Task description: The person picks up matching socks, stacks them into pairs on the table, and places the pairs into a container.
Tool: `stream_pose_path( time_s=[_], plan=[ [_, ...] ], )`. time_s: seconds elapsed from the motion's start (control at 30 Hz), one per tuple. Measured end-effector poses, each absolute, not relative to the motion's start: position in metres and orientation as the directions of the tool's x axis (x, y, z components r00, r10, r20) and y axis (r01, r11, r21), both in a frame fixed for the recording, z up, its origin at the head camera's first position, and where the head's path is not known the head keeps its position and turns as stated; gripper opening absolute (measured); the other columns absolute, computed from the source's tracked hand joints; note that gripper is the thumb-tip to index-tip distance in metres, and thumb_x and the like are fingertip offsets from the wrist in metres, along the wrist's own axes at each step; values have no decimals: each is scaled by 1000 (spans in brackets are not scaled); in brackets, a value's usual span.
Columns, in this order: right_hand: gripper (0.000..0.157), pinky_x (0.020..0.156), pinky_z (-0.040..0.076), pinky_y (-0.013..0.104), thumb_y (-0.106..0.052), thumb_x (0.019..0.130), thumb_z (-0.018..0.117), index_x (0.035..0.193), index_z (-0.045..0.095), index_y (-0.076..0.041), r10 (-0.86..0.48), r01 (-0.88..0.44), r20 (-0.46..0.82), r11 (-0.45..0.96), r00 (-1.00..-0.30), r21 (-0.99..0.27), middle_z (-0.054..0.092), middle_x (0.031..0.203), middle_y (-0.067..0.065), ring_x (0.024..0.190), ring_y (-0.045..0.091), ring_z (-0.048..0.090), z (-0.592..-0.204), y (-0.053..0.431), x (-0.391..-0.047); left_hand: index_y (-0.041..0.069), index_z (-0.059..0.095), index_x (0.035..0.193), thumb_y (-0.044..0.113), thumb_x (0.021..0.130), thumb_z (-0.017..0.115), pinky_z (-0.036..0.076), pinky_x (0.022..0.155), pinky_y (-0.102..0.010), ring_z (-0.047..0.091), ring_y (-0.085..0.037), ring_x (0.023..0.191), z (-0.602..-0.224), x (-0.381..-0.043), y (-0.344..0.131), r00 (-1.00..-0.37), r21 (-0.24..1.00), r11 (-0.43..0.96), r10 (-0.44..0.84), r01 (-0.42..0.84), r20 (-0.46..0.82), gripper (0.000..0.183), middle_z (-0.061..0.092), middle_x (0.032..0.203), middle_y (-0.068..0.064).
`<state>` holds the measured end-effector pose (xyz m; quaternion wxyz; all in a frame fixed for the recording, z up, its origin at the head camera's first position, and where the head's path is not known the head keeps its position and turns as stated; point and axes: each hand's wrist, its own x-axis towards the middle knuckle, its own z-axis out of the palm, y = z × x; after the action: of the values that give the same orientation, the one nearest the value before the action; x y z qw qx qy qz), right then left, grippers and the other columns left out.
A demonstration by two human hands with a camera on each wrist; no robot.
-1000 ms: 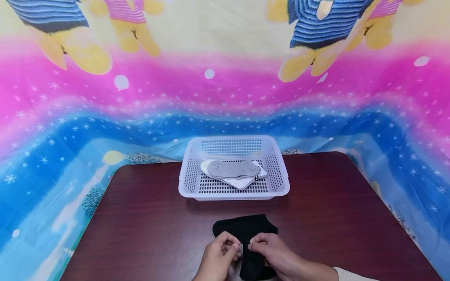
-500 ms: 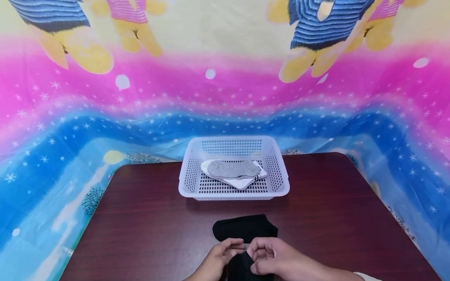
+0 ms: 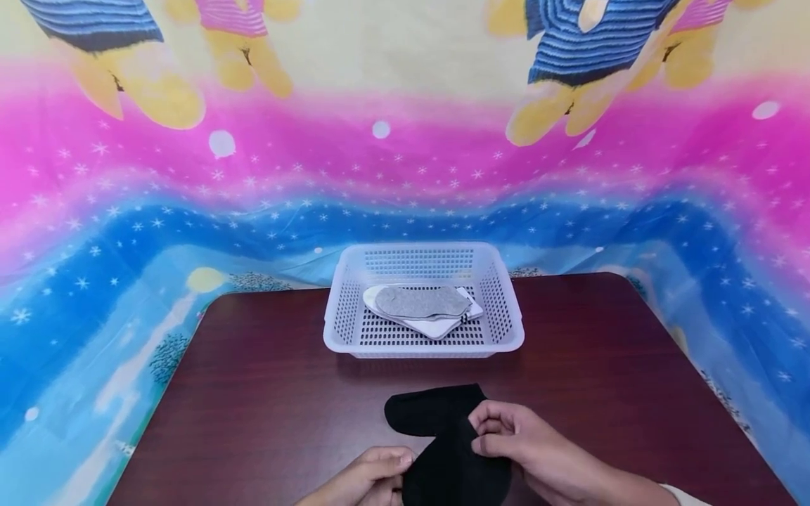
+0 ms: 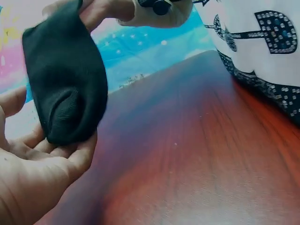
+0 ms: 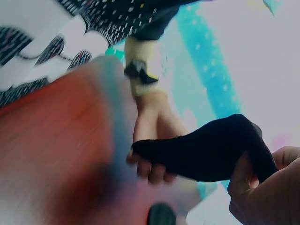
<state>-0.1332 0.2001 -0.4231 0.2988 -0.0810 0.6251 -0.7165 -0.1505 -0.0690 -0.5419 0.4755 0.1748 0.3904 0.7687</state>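
Observation:
A black sock is held up between both hands at the near side of the table. My right hand pinches its upper, opening end between thumb and fingers. Low on the left, my left hand has its fingers curled under the toe end; in the left wrist view the thumb of that left hand stands apart from the sock. A second black sock lies flat on the table just beyond, its right part partly covered by the held one and the right hand.
A white perforated plastic basket stands at the back of the dark red-brown table. Inside it lie a grey sock and white socks. Patterned cloth hangs around the table's back and sides.
The held sock has been lifted off the flat sock, drawn toward the person, then raised and spread between the hands. My left hand moved left and down, the right hand up and right.

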Motion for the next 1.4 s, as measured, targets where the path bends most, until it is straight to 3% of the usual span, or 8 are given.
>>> stream_pose_path(
  time_s=[0.17,0.37,0.57,0.73,0.87,1.0,1.13,1.4],
  plan=[
    [21,70,49,23,-8,88,62,104,52,1,-401,302,-317,100,-860,-948,60,89,3,79,11,59,-441,219,-140,0,60,107,8,93,58,55,70,-22,64,-8,81,-545,-145,-74,-646,859,-158,727,-486,-232,16,67,91,1],
    [23,64,48,19,-7,86,67,101,55,6,-302,42,-165,375,-939,-926,58,89,6,71,2,57,-477,235,-145,-11,59,101,8,88,66,55,59,-22,63,-9,62,-549,-145,-74,-813,922,-60,497,-382,-304,24,64,77,-1],
    [22,61,47,20,-10,84,72,94,55,0,-276,41,-206,506,-939,-862,55,83,3,67,2,52,-508,241,-143,-3,65,90,6,83,72,47,45,-20,54,-7,45,-546,-148,-73,-912,959,175,312,-223,-268,14,61,66,-1],
    [21,58,46,18,-13,83,73,91,54,-10,-299,-152,-69,655,-952,-740,54,80,-5,67,-4,49,-526,239,-143,6,66,84,8,81,74,48,45,-22,51,-4,48,-541,-151,-70,-947,928,372,287,-28,-144,9,59,67,1],
    [25,58,43,16,-11,82,74,92,52,-18,-319,-290,56,756,-946,-587,48,80,-12,69,-6,45,-533,237,-141,12,65,81,9,79,76,45,52,-18,48,3,56,-539,-154,-67,-950,834,528,312,158,-17,12,58,69,8],
    [27,60,40,17,-17,82,75,96,52,-19,-306,-272,28,796,-952,-540,46,82,-12,70,-5,43,-533,236,-140,14,64,81,13,76,79,41,59,-18,47,4,63,-538,-156,-64,-938,739,618,343,270,56,15,56,72,11],
    [30,60,38,19,-23,82,75,100,52,-18,-304,-228,-48,800,-951,-555,45,83,-11,70,-4,43,-530,237,-140,14,64,82,14,73,81,41,60,-19,47,2,65,-538,-158,-62,-926,693,650,372,313,69,18,55,71,11],
    [27,60,38,18,-21,81,76,95,54,-18,-316,-241,-35,784,-948,-572,46,79,-11,68,-5,43,-531,241,-140,16,62,76,7,69,82,40,60,-20,50,1,65,-540,-160,-60,-905,651,670,419,358,66,23,55,71,10]
  ],
)
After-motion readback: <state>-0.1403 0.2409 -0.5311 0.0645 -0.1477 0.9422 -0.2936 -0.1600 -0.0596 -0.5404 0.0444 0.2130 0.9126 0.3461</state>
